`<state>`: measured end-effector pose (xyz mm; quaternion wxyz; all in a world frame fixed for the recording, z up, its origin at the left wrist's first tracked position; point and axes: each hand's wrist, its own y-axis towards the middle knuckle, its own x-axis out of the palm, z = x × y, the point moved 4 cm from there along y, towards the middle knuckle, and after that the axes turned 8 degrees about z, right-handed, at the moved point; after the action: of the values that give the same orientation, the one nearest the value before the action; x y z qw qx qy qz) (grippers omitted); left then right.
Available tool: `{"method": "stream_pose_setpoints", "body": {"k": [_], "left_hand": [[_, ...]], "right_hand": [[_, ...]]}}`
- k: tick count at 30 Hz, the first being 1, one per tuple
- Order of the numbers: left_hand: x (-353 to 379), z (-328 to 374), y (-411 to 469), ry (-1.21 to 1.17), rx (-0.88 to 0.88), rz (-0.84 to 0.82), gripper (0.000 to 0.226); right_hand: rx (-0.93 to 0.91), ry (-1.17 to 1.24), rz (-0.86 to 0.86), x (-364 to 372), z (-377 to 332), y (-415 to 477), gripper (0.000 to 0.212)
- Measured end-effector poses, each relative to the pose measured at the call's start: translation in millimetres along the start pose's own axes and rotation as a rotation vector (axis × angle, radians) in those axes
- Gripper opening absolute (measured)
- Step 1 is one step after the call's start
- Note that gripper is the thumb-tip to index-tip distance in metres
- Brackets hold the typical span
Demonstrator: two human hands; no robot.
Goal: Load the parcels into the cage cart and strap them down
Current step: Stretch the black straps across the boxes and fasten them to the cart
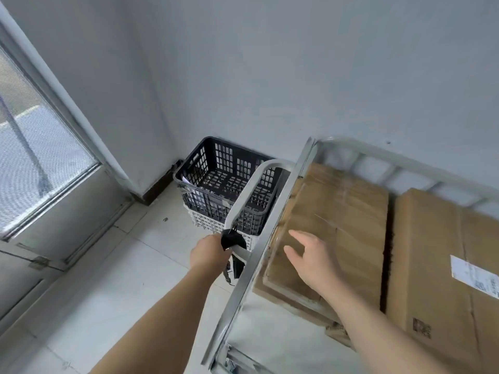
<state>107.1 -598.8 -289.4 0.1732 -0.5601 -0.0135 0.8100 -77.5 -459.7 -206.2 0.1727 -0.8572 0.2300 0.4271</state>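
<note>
A pale tiled floor (151, 265) carried a black slatted crate (224, 184) stacked on a white crate (208, 222) in the corner by the wall. Just beside them stood a metal cage cart (272, 225). On its grey deck (270, 333) lay two brown cardboard boxes side by side: the left parcel (337, 211) resting on a flatter carton (283, 298), and the right parcel (437, 252) bearing a white label (472, 276).

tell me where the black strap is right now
In the head view the black strap sits left of centre, held by the left hand against the cage cart's curved handle, just in front of the black crate.
</note>
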Motion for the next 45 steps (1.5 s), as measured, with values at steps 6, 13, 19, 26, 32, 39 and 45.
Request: {"method": "stream_pose_setpoints", "body": {"k": [6, 13, 19, 26, 32, 39, 45], "left_hand": [[5.8, -11.0, 12.2, -0.080, 0.022, 0.008, 0.016], [-46.2, 5.7, 7.9, -0.416, 0.157, 0.024, 0.012], [-126.7, 56.1, -6.4, -0.726, 0.366, -0.159, 0.018], [-197.8, 90.3, -37.1, -0.937, 0.469, -0.269, 0.039], [-239.2, 94.2, -56.4, -1.085, 0.512, -0.262, 0.028], [-247.4, 98.6, -66.6, -1.096, 0.583, -0.264, 0.022], [-252.2, 62.8, -47.1, -1.110, 0.439, -0.084, 0.017]], "right_hand": [[0.068, 0.005, 0.013, 7.4, 2.5, -0.8, 0.043], [0.087, 0.052, 0.016, 1.3, -10.6, 1.3, 0.043], [0.002, 0.214, -0.067, -3.8, -39.6, 9.8, 0.053], [-0.122, 0.373, -0.124, -9.7, -81.9, 27.3, 0.026], [-0.106, 0.436, -0.163, -23.6, -76.4, 18.0, 0.043], [-0.118, 0.408, 0.053, -25.7, -99.0, 9.4, 0.016], [0.080, 0.562, 0.321, -76.7, -52.4, 5.2, 0.006]]}}
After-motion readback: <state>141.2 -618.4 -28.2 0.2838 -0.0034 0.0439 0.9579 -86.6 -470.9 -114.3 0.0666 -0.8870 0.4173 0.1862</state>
